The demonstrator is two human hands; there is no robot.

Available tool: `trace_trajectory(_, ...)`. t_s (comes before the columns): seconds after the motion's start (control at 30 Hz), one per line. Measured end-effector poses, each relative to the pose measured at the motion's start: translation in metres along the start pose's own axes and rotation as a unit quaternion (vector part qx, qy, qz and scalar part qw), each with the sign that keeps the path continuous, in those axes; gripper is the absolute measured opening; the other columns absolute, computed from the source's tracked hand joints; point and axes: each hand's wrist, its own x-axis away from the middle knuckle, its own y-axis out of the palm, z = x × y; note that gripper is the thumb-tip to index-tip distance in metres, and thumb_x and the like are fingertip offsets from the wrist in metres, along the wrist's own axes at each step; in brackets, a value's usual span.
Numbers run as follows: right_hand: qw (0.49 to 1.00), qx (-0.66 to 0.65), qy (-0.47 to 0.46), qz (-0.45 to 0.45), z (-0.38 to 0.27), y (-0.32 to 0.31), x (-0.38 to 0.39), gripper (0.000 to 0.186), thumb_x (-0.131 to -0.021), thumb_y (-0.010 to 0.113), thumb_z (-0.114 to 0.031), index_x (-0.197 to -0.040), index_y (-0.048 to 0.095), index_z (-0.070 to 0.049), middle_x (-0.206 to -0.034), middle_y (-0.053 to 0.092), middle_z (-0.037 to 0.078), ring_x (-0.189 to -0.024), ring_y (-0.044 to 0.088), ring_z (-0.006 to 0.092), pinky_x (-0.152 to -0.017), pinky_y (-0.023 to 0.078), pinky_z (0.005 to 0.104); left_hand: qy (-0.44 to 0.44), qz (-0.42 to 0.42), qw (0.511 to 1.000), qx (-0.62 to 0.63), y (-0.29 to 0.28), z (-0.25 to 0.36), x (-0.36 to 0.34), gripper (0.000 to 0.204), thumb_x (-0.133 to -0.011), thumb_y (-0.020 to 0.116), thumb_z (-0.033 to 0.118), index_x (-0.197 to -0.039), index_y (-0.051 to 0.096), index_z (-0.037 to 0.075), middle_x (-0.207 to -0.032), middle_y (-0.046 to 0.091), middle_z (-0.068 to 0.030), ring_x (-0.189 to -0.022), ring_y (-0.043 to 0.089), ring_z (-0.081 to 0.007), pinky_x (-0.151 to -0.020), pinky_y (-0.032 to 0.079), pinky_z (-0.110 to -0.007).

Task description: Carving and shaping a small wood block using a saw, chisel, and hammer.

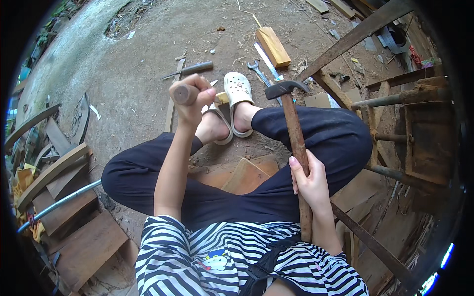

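My left hand (191, 101) is raised in front of my feet, its fingers wrapped round a round wooden handle (184, 93) seen end-on. The far end of that tool is mostly hidden behind the hand. In my right hand (310, 180) is a claw hammer (295, 126), gripped midway along its brown wooden handle. The hammer's dark head points away from me, above my right thigh. Between my white clogs (238, 89) a small piece of wood (222, 98) shows in part, close behind the left hand.
A wooden block (273, 47), a metal ruler (267, 60), a wrench (258, 72) and a dark-handled tool (196, 68) lie beyond my feet. Wood boards (89, 249) pile up at the left. A rusty metal frame (390, 101) stands at the right.
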Motion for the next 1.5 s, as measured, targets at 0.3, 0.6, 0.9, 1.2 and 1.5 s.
trace_trajectory(0.3, 1.0, -0.011, -0.016, -0.009, -0.003, 0.003, -0.006, 0.024, -0.096, 0.06, -0.023, -0.092, 0.057, 0.001, -0.053, 0.049, -0.001, -0.04, 0.047, 0.005, -0.037, 0.036, 0.0225, 0.003, 0.006, 1.0, 0.027, 0.003, 0.002, -0.027, 0.016, -0.072, 0.064, 0.002, -0.06, 0.053, 0.0, -0.053, 0.052, -0.0041, -0.045, 0.049, -0.0096, -0.043, 0.037, -0.024)
trace_trajectory(0.6, 0.996, -0.03, -0.036, -0.07, -0.013, 0.015, 0.005, 0.025, -0.093, 0.062, -0.019, -0.1, 0.059, 0.005, -0.054, 0.052, 0.005, -0.041, 0.045, 0.0082, -0.04, 0.033, 0.0271, -0.017, 0.028, 0.998, 0.047, 0.014, 0.007, -0.039, 0.013, -0.072, 0.064, 0.002, -0.063, 0.055, 0.0, -0.051, 0.052, -0.0042, -0.043, 0.049, -0.0094, -0.042, 0.036, -0.024)
trace_trajectory(0.9, 0.994, -0.023, -0.074, -0.078, -0.01, 0.03, 0.004, 0.025, -0.093, 0.063, -0.02, -0.096, 0.058, 0.005, -0.057, 0.054, 0.012, -0.047, 0.046, 0.0093, -0.045, 0.035, 0.0286, -0.012, 0.048, 0.999, -0.003, 0.016, 0.006, -0.046, 0.015, -0.073, 0.061, 0.006, -0.062, 0.05, 0.002, -0.05, 0.046, -0.0052, -0.042, 0.045, -0.0134, -0.042, 0.037, -0.028)
trace_trajectory(1.2, 0.994, -0.062, -0.048, -0.081, -0.008, 0.023, 0.008, 0.025, -0.094, 0.062, -0.021, -0.096, 0.059, 0.003, -0.059, 0.054, 0.006, -0.051, 0.044, 0.0066, -0.047, 0.035, 0.0262, -0.011, 0.038, 0.999, 0.012, 0.019, 0.001, -0.052, 0.016, -0.073, 0.062, 0.004, -0.063, 0.05, 0.002, -0.049, 0.047, -0.005, -0.04, 0.045, -0.0136, -0.04, 0.037, -0.028)
trace_trajectory(1.5, 0.996, -0.048, -0.019, -0.073, -0.009, 0.026, 0.001, 0.027, -0.095, 0.061, -0.022, -0.103, 0.059, 0.004, -0.059, 0.055, 0.004, -0.049, 0.047, 0.0058, -0.046, 0.037, 0.0258, -0.023, -0.025, 0.997, 0.069, -0.005, -0.001, -0.076, 0.016, -0.071, 0.066, 0.001, -0.061, 0.053, 0.0, -0.048, 0.049, -0.0039, -0.039, 0.047, -0.0113, -0.039, 0.035, -0.025)
